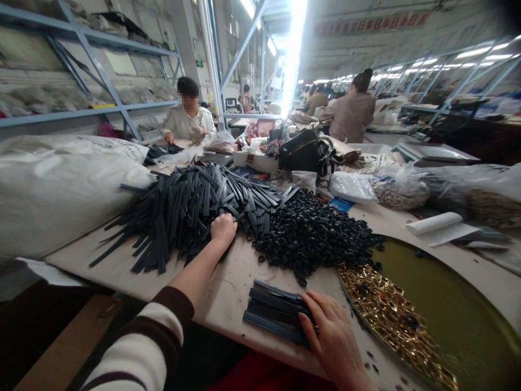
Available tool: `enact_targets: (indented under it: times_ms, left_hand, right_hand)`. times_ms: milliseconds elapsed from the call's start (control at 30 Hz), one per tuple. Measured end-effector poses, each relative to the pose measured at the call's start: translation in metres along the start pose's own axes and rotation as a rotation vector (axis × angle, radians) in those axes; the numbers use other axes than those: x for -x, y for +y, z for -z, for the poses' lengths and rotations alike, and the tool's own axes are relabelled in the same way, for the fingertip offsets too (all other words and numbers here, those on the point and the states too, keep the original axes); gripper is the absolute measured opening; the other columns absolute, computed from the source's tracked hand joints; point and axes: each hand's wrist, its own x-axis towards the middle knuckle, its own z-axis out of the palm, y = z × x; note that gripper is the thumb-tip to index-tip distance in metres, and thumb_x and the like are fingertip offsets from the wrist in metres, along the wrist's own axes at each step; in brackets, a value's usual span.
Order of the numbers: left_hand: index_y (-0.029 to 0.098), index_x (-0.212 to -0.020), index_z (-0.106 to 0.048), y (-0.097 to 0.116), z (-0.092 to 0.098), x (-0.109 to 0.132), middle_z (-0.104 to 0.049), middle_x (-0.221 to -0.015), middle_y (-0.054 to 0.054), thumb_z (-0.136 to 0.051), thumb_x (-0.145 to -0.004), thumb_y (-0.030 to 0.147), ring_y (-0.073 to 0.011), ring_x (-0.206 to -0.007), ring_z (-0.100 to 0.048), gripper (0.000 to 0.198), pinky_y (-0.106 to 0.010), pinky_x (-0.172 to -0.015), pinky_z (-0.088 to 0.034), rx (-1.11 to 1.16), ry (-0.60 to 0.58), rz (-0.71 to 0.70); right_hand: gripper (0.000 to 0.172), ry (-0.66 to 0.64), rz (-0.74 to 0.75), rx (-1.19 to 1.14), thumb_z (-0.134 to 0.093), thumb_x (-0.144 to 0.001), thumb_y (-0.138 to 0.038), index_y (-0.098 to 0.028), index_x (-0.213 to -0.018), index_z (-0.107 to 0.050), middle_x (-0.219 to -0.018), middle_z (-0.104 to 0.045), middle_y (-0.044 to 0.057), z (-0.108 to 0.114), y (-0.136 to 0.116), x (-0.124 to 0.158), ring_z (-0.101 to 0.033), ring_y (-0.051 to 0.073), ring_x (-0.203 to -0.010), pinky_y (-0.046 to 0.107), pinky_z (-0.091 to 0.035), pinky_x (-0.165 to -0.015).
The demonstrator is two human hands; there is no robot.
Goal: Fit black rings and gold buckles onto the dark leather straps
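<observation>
A big heap of dark flat strips [191, 209] lies on the pale table [232, 293]. My left hand [223, 228] reaches into the heap's near edge, its fingers curled down among the strips. My right hand [331, 336] rests near the front edge, fingers closed over the right end of a small stack of dark strips [272, 312]. Between the two hands spreads a pile of small black rings [313, 233].
A round olive tray [443, 304] with gold metal buckles [386, 312] sits at the right. A large white sack [52, 184] fills the left. Plastic bags [407, 187], a black handbag [303, 152] and boxes crowd the far side. Two people work beyond the table.
</observation>
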Motion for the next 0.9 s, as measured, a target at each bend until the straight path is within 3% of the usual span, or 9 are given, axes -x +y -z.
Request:
enact_targets:
  times_ms: [100,200,267,333,433,533,667,767,900]
  left_hand:
    - [0.014,-0.08,-0.056,-0.001,0.022,0.023,-0.061,-0.087,-0.01,-0.048,-0.08,0.025,-0.0211,-0.084,-0.058,0.013,-0.031,-0.074,-0.044,0.052,0.052,-0.01]
    - [0.015,-0.095,-0.048,0.006,0.064,0.059,-0.059,-0.099,-0.008,-0.039,-0.086,0.029,-0.0157,-0.09,-0.056,0.019,-0.027,-0.081,-0.043,0.193,0.17,-0.06]
    - [0.019,-0.097,-0.043,0.015,0.096,0.086,-0.06,-0.103,-0.006,-0.044,-0.084,0.032,-0.0136,-0.086,-0.058,0.018,-0.026,-0.078,-0.045,0.559,0.34,-0.135]
    - [0.021,-0.098,-0.039,0.025,0.12,0.114,-0.064,-0.09,-0.002,-0.047,-0.084,0.033,-0.0131,-0.079,-0.06,0.02,-0.026,-0.074,-0.046,0.879,0.303,-0.143]
    - [0.022,-0.091,-0.039,0.04,0.125,0.159,-0.059,-0.063,0.005,-0.049,-0.083,0.037,-0.0099,-0.056,-0.056,0.02,-0.02,-0.056,-0.045,1.23,-0.028,0.014]
    - [0.019,-0.086,-0.043,0.048,0.094,0.208,-0.053,-0.061,0.006,-0.053,-0.08,0.039,-0.0047,-0.045,-0.047,0.023,-0.015,-0.043,-0.035,1.384,-0.651,0.348]
    - [0.017,-0.086,-0.047,0.045,0.051,0.257,-0.052,-0.062,0.006,-0.056,-0.077,0.038,-0.0025,-0.044,-0.044,0.025,-0.014,-0.043,-0.033,1.422,-1.08,0.644]
    - [0.015,-0.084,-0.053,0.045,0.047,0.256,-0.055,-0.067,0.003,-0.061,-0.072,0.028,-0.0034,-0.048,-0.047,0.02,-0.015,-0.047,-0.037,1.416,-1.2,0.628]
    - [0.014,-0.09,-0.059,0.055,0.053,0.218,-0.057,-0.076,0.0,-0.062,-0.067,0.017,-0.0043,-0.058,-0.052,0.024,-0.016,-0.057,-0.043,1.489,-1.112,0.677]
  right_hand:
    - [0.029,0.008,-0.014,-0.049,-0.049,-0.083,-0.03,-0.02,-0.108,-0.057,-0.106,-0.062,0.009,0.013,-0.005,0.002,-0.055,0.024,-0.099,0.043,-0.039,-0.091]
    - [0.027,0.012,-0.09,-0.112,-0.046,-0.084,-0.029,-0.019,-0.106,-0.058,-0.104,-0.062,0.009,0.026,-0.003,0.0,-0.055,0.024,-0.097,0.042,-0.039,-0.09]
    - [0.027,0.019,-0.173,-0.155,-0.044,-0.084,-0.029,-0.018,-0.104,-0.059,-0.102,-0.062,0.01,0.031,0.005,-0.005,-0.056,0.023,-0.095,0.041,-0.041,-0.087]
    - [0.027,0.008,-0.252,-0.192,-0.043,-0.085,-0.028,-0.016,-0.102,-0.059,-0.099,-0.061,0.01,0.032,0.015,-0.013,-0.057,0.022,-0.091,0.037,-0.043,-0.083]
    - [0.024,-0.097,-0.32,-0.213,-0.043,-0.084,-0.027,-0.015,-0.095,-0.061,-0.093,-0.061,0.009,0.027,0.031,-0.029,-0.058,0.019,-0.082,0.032,-0.044,-0.076]
    - [0.022,-0.297,-0.329,-0.168,-0.043,-0.084,-0.026,-0.018,-0.088,-0.063,-0.088,-0.063,0.006,0.015,0.041,-0.047,-0.058,0.017,-0.079,0.027,-0.042,-0.071]
    - [0.019,-0.474,-0.343,-0.107,-0.051,-0.079,-0.03,-0.019,-0.073,-0.066,-0.073,-0.065,0.005,-0.004,0.05,-0.064,-0.057,0.016,-0.069,0.026,-0.036,-0.06]
    - [0.016,-0.535,-0.351,-0.098,-0.055,-0.075,-0.029,-0.019,-0.068,-0.066,-0.069,-0.065,0.005,-0.015,0.055,-0.069,-0.055,0.016,-0.064,0.026,-0.032,-0.055]
    - [0.011,-0.602,-0.331,-0.125,-0.056,-0.073,-0.025,-0.02,-0.07,-0.065,-0.073,-0.064,0.004,-0.023,0.057,-0.074,-0.054,0.015,-0.068,0.025,-0.033,-0.058]
